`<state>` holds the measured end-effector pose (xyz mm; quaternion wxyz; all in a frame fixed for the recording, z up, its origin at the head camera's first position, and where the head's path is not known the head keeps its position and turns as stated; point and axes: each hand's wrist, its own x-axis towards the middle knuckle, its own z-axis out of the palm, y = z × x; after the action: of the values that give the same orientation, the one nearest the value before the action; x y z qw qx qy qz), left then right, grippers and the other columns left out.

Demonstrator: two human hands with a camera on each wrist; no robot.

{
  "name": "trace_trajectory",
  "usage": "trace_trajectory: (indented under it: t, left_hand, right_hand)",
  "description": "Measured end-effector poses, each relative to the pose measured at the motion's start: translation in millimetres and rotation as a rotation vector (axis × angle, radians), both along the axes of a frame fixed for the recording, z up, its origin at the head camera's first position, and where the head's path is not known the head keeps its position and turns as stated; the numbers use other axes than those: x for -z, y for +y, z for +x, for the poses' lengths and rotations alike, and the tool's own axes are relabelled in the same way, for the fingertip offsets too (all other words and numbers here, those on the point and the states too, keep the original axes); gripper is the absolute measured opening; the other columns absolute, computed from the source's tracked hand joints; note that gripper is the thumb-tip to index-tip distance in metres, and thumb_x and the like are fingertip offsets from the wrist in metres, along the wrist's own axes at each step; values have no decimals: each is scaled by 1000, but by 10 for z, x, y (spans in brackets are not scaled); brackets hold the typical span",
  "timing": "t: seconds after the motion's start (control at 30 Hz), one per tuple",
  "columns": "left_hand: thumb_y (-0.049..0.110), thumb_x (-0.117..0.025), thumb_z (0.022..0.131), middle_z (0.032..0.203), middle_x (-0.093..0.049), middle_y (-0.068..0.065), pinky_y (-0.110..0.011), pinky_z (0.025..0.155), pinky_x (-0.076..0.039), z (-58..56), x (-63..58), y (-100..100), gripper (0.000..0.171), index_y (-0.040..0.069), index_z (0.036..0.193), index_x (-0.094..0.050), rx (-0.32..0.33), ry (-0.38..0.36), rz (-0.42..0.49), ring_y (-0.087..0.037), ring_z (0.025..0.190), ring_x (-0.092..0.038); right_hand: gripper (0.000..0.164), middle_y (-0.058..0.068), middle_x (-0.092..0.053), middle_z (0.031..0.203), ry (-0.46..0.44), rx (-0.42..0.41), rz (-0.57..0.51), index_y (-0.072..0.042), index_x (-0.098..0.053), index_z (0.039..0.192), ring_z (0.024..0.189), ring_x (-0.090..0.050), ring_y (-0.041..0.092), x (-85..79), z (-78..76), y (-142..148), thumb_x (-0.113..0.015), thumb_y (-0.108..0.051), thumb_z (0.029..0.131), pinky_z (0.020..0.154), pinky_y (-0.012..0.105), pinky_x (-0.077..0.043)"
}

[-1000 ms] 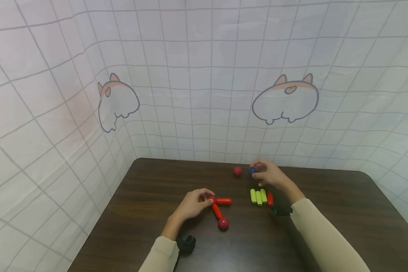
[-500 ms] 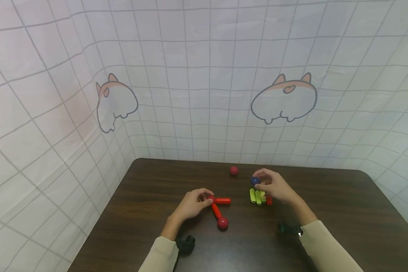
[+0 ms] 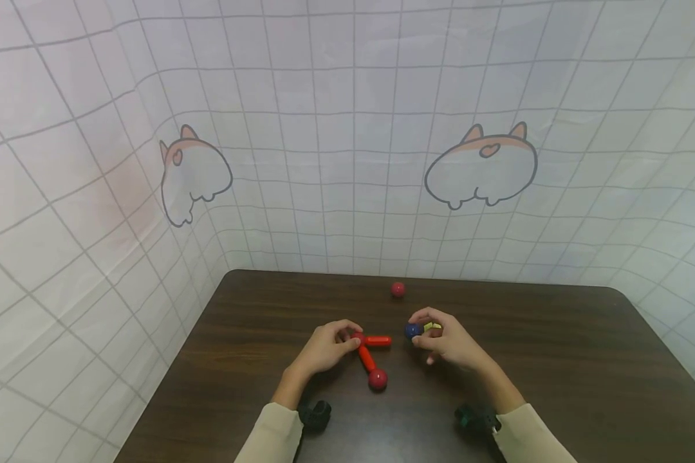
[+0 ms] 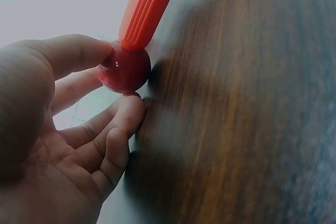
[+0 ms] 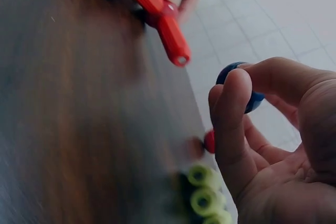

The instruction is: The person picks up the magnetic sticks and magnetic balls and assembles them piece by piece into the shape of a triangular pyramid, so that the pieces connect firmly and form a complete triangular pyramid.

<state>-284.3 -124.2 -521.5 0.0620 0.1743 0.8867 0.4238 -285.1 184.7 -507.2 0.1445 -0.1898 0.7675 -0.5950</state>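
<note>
My left hand (image 3: 322, 349) pinches a red ball (image 4: 126, 71) between thumb and fingers. Two red rods join at that ball: one rod (image 3: 379, 341) points right with a free end, the other (image 3: 367, 359) slants toward me to a second, dark red ball (image 3: 378, 379). In the right wrist view the free end shows a small pale disc. My right hand (image 3: 455, 342) holds a blue ball (image 3: 412, 331) by thumb and fingertips, a short way right of that free end. The fingers partly cover the blue ball in the right wrist view (image 5: 255, 102).
Several yellow-green rods (image 5: 203, 201) lie together under and behind my right hand, mostly hidden in the head view. A loose red ball (image 3: 398, 289) sits near the back edge of the dark wooden table (image 3: 266, 302). A white gridded curtain (image 3: 347, 161) hangs behind it.
My right hand has brought the blue ball from the back of the table toward me and left, over the yellow-green rods, close to the red rods. The left hand stays put.
</note>
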Motion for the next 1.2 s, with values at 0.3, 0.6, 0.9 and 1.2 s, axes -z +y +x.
trace_trajectory:
  t: [0.3,0.6,0.9,1.2]
  left_hand:
    - [30,-68,99,88,-62,1,-28,61,-45,-9,7,11,23,20,120,-71,-2,-5,7,-13,70,-54]
    - [28,-68,99,87,-62,2,-27,60,-44,-6,12,9,22,19,119,-71,-1,0,12,-13,68,-54]
    - [29,-68,99,88,-62,2,-26,61,-45,-7,14,-5,22,21,119,-71,-10,4,1,-12,69,-55]
    - [29,-69,99,87,-62,2,-27,62,-45,-19,12,5,21,21,118,-71,-8,-3,-3,-13,70,-55]
  right_hand:
    - [35,25,-56,127,-36,15,52,-6,-58,125,77,-64,24,79,47,-209,-72,-4,93,55,33,-57]
    - [34,25,-56,130,-40,25,116,-7,-58,126,72,-64,23,79,43,-274,-71,-5,95,55,32,-57]
    - [33,24,-57,126,-40,16,130,-7,-58,126,75,-65,23,71,45,-289,-70,-5,95,54,33,-57]
    - [31,23,-59,124,-17,28,177,-7,-60,125,73,-66,21,67,53,-287,-70,-3,95,59,33,-59]
